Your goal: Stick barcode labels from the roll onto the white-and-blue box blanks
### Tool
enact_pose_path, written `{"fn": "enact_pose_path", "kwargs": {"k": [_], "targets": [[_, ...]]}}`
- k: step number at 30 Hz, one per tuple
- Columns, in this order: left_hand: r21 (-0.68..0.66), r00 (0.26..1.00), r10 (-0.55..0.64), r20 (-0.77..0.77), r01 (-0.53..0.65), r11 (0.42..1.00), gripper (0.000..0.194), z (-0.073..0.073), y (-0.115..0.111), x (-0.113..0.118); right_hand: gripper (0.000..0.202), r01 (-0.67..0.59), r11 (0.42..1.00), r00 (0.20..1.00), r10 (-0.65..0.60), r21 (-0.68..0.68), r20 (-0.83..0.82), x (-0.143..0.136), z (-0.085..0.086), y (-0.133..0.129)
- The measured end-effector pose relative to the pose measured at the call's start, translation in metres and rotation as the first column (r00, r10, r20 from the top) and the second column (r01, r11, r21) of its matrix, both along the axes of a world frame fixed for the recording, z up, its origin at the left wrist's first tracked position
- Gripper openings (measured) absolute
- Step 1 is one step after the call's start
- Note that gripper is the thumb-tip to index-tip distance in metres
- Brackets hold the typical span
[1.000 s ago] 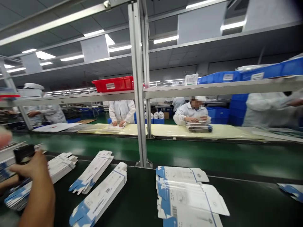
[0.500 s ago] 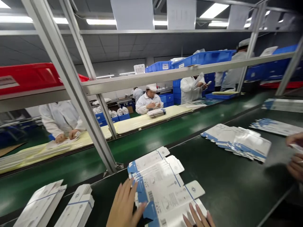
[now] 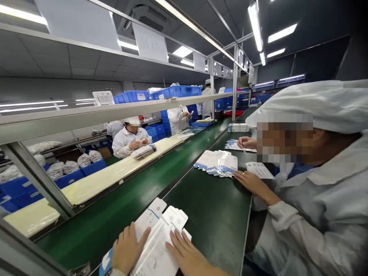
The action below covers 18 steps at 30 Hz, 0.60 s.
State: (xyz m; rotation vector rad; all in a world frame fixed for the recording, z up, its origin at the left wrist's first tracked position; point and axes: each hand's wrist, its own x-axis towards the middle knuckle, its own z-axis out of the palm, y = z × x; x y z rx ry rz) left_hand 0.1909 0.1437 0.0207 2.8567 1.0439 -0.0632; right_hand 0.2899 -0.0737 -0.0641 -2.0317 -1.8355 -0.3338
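Left hand: the left hand [image 3: 126, 251] lies palm down on the left side of a stack of flat carton blanks [image 3: 159, 239], its fingers [image 3: 143, 234] spread open and flat, gripping nothing.
Right hand: the right hand [image 3: 186, 255] rests on the right side of the same stack, its fingers [image 3: 174, 239] stretched out open and pressing on the top sheet.
Carton blanks: white, with blue corners and rounded tabs; they lie directly under both hands at the near edge of the dark counter [image 3: 212, 214], the tabs pointing away past the fingertips.
Counter: bare dark surface just beyond and to the right of the fingers.
Belt: a green conveyor belt [image 3: 138, 199] runs along the left of the fingers and away into the distance.
Co-worker beside: a person in a white coat [image 3: 313, 214] and white cap [image 3: 316, 101] sits close on the right; one hand [image 3: 251, 182] of theirs rests open on the counter, well beyond the right fingers.
Second stack: a fanned pile of blue-and-white blanks [image 3: 218, 164] lies just beside that hand, farther along the counter.
Across the belt: another person in white [image 3: 128, 138] handles a pile of sheets [image 3: 143, 150] on a yellowish counter [image 3: 109, 176], far left of the fingers.
Shelf: a grey shelf [image 3: 86, 115] overhead carries blue bins [image 3: 175, 91].
Far end: more people in white stand near further blue bins.
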Motion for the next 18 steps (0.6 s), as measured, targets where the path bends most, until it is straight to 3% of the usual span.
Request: {"fn": "enact_pose_path", "kwargs": {"k": [3, 6, 9, 12, 14, 16, 18], "targets": [[0.017, 1.0, 0.012, 0.008, -0.012, 1.0, 0.082, 0.0, -0.002, 0.0, 0.072, -0.046, 0.996, 0.975, 0.029, -0.072, -0.221, 0.002, 0.01, 0.008], [-0.112, 1.0, -0.002, 0.026, 0.005, 0.994, 0.079, 0.01, -0.008, -0.005, 0.062, -0.063, 0.991, 0.929, 0.014, -0.121, -0.369, 0.0, 0.021, 0.01], [-0.277, 0.997, -0.063, 0.052, 0.075, 0.958, 0.067, 0.029, -0.021, -0.012, 0.07, -0.103, 0.985, 0.893, 0.031, -0.136, -0.449, -0.003, 0.03, 0.008], [-0.242, 0.996, -0.093, -0.016, 0.087, 0.966, 0.058, 0.052, -0.046, -0.02, 0.08, -0.117, 0.989, 0.873, 0.059, -0.091, -0.484, -0.005, 0.029, 0.005], [-0.164, 0.994, -0.095, -0.06, 0.084, 0.983, 0.055, 0.066, -0.067, -0.023, 0.093, -0.031, 0.998, 0.866, 0.003, -0.047, -0.5, -0.008, 0.023, 0.005], [-0.112, 0.989, -0.118, -0.085, 0.109, 0.988, 0.046, 0.074, -0.086, -0.024, 0.119, 0.142, 0.99, 0.831, -0.113, 0.012, -0.545, -0.011, 0.015, 0.007], [-0.084, 0.982, -0.149, -0.112, 0.14, 0.987, 0.037, 0.077, -0.103, -0.025, 0.135, 0.353, 0.929, 0.723, -0.197, 0.11, -0.662, -0.012, 0.011, 0.008]]}}
